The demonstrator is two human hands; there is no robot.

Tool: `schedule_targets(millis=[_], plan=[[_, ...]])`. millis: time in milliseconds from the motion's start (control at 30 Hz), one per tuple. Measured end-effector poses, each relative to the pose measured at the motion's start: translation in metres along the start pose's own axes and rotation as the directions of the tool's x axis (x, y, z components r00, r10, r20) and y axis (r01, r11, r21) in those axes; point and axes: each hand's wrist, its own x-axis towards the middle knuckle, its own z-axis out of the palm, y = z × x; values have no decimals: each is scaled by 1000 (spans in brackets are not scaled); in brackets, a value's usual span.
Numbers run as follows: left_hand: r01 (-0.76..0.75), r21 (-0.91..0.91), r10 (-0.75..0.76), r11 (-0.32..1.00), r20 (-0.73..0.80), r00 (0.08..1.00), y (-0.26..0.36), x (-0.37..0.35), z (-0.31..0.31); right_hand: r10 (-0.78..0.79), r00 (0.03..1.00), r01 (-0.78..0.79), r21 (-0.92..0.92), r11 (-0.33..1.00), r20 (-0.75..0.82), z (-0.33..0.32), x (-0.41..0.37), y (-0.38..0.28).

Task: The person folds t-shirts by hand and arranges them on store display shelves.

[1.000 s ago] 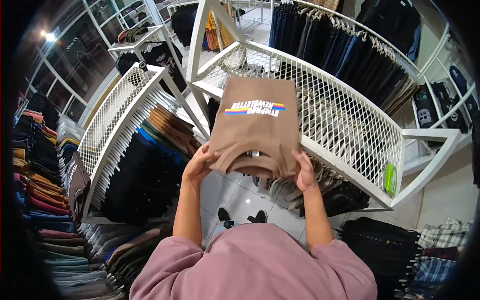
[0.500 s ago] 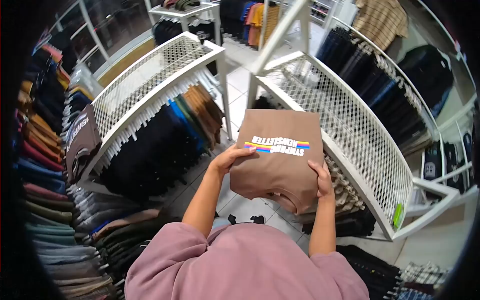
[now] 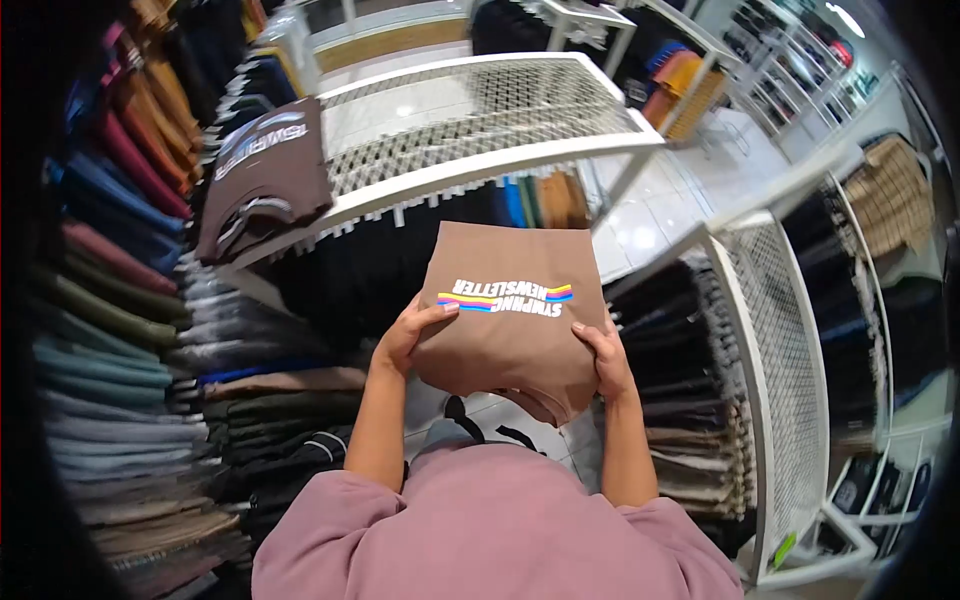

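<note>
The left hand (image 3: 403, 333) and the right hand (image 3: 607, 360) are held apart, each clamped on one side edge of a folded light-brown fabric shirt (image 3: 510, 360) with a white printed text and a striped band. The shirt is held in the air over the floor, its collar end turned to the near side. The thumbs are laid on top; the fingers beneath are mostly hidden. For the folds to be kept crisp, even support should be given under both sides, with light thumb pressure, since the loose collar end could sag or slip open. The print is best left unpinched, and the shirt kept level while it is carried or turned. On the far left, a white metal rack with a mesh top (image 3: 420, 140) is seen; a folded dark-brown printed shirt (image 3: 265, 190) is laid on its left end, and black hanging garments (image 3: 400, 262) are held below, with blue, green and brown ones towards the right. On the right, a second white mesh-topped rack (image 3: 780, 330) is seen, with a small bright-green packet (image 3: 785, 549) at its near end.
</note>
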Motion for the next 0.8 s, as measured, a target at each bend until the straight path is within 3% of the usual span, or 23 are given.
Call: schedule_targets(millis=[200,267,467,633,800], plan=[[-259,-143,257,955,-36,966,53,-54,-45,35,985,-46,59,997,167,81,53,2],[-294,149,311,944,-112,944,72,-69,-50,17,969,-38,79,996,248,106,63,-7],[-455,214,492,864,-177,852,119,-93,-66,-3,911,-15,40,999,413,169,92,-30],[-573,269,626,774,-191,756,186,-110,-77,-139,863,148,19,989,485,245,109,-71],[-556,304,624,773,-213,752,271,-111,-106,-275,826,333,-31,943,491,314,151,-107]])
